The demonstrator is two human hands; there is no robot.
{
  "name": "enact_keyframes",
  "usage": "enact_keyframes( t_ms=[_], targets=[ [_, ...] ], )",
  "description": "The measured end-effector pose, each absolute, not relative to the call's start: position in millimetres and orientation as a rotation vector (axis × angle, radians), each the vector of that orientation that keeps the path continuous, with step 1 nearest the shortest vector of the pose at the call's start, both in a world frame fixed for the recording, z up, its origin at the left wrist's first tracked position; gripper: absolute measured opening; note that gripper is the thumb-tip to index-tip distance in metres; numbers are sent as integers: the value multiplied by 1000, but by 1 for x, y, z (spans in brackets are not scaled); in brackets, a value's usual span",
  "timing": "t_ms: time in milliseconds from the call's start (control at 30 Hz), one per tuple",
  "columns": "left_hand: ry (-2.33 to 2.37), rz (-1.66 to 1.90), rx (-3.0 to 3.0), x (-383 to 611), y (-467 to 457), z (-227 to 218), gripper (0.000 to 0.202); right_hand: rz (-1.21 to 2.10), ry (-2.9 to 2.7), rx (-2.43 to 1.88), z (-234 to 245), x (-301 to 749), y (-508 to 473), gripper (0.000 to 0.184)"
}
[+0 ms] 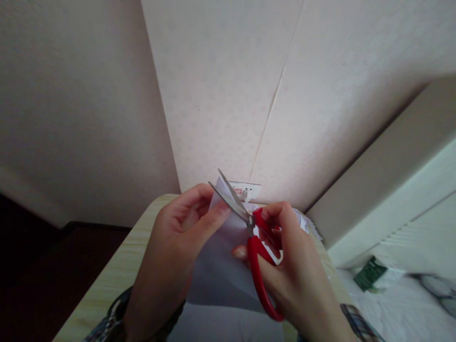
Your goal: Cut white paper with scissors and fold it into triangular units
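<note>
My right hand (pixel 295 256) grips red-handled scissors (pixel 261 280), with fingers through the loops. The metal blades stand slightly apart and point up and to the left, with the tip of a white sheet of paper (pixel 224 256) between them. That sheet is pinched near its top by my left hand (pixel 185 237), thumb in front and fingers behind. The left thumb tip lies close to the lower blade. Below the held sheet, more white paper (pixel 228 325) shows at the bottom of the view.
A light wooden table (pixel 117 275) stands against the wall. Behind the scissors is a wall socket (pixel 254 190) with a plug. Crumpled white paper pieces (pixel 306 225) lie at the table's back right. To the right, a green-and-white package (pixel 370 274) rests on a white quilted surface (pixel 402 313).
</note>
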State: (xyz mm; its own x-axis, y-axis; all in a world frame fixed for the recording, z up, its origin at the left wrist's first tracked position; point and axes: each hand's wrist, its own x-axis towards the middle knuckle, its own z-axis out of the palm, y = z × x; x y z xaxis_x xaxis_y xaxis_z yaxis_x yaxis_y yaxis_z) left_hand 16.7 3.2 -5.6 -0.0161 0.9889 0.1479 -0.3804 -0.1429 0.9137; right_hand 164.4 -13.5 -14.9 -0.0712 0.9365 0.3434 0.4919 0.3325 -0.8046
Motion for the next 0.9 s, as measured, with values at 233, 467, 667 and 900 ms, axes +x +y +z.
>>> enact_keyframes(
  t_ms=[233, 467, 667, 900],
  targets=[
    [838, 1461, 1010, 17, 3, -5, 12, 600, -1718, -1309, -16, 166, -13, 36],
    [848, 1457, 1025, 15, 1, -5, 14, 669, -1685, -1319, -14, 167, -12, 41],
    [860, 1448, 1033, 14, -1, -4, 11, 834, -1614, -1309, -14, 165, -8, 43],
    [900, 1434, 1035, 16, 0, -1, 11, 917, -1632, -1286, -13, 168, -7, 41]
  ],
)
